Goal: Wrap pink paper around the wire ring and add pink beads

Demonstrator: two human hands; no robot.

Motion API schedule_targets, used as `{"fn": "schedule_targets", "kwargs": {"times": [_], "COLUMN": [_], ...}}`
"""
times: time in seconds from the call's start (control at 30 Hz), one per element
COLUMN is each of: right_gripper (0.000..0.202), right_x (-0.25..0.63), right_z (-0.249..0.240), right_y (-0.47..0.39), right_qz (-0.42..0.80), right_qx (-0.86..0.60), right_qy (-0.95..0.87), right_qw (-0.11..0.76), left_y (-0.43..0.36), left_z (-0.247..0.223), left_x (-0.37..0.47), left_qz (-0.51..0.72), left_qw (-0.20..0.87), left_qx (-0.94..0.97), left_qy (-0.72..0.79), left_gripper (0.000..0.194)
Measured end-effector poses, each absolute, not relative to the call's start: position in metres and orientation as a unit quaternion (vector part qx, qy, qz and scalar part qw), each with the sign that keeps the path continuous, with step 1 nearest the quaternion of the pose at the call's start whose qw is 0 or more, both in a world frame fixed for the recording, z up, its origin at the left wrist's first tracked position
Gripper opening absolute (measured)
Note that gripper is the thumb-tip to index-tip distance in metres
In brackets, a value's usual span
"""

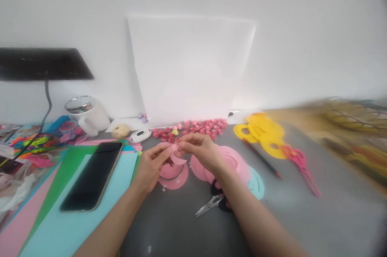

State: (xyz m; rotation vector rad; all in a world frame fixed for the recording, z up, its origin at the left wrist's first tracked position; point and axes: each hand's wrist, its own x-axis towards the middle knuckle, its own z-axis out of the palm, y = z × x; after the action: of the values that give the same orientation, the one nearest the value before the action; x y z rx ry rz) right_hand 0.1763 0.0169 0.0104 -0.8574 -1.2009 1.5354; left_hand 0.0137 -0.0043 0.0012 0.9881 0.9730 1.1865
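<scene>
A curved strip of pink paper (pixel 179 158) is pinched between my two hands above the grey table. My left hand (pixel 153 165) grips it from the left, thumb and fingers together. From the right, my right hand (pixel 200 149) holds the strip's upper part between thumb and fingertips. Below them lies a cut pink paper ring (pixel 177 182), partly hidden by my left hand. More pink paper discs (pixel 234 162) lie under and beside my right wrist. Black-handled scissors (pixel 210 205) rest on the table, their handles partly behind my right forearm.
Small rolled pink paper flowers (pixel 208 128) line the back. Left are a phone (pixel 92 176) on coloured paper sheets (pixel 54 222) and a white mug (pixel 95 118). Right are yellow paper rings (pixel 272 146), a dark pencil (pixel 263 158) and pink scissors (pixel 302 168). A white board (pixel 193 71) leans on the wall.
</scene>
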Motion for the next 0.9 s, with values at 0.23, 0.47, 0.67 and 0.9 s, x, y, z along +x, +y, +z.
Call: {"fn": "schedule_targets", "kwargs": {"times": [0.23, 0.47, 0.67, 0.9], "right_gripper": [0.026, 0.023, 0.02, 0.019], "right_x": [0.1772, 0.1775, 0.1772, 0.176], "right_z": [0.0075, 0.0081, 0.0112, 0.0092], "right_y": [0.0185, 0.0181, 0.0175, 0.0175], "right_qz": [0.642, 0.647, 0.636, 0.627], "right_qx": [-0.342, -0.339, -0.34, -0.35], "right_qy": [-0.491, -0.484, -0.503, -0.503], "right_qw": [0.479, 0.482, 0.476, 0.48], "left_y": [-0.0041, -0.0046, -0.0065, -0.0058], "left_z": [0.001, 0.0039, 0.0059, 0.0004], "left_x": [0.0127, 0.0146, 0.0157, 0.0137], "left_qz": [0.522, 0.513, 0.494, 0.494], "left_qw": [0.613, 0.621, 0.623, 0.612], "left_qx": [0.41, 0.408, 0.414, 0.428], "left_qy": [0.429, 0.428, 0.444, 0.446], "left_gripper": [0.018, 0.016, 0.02, 0.02]}}
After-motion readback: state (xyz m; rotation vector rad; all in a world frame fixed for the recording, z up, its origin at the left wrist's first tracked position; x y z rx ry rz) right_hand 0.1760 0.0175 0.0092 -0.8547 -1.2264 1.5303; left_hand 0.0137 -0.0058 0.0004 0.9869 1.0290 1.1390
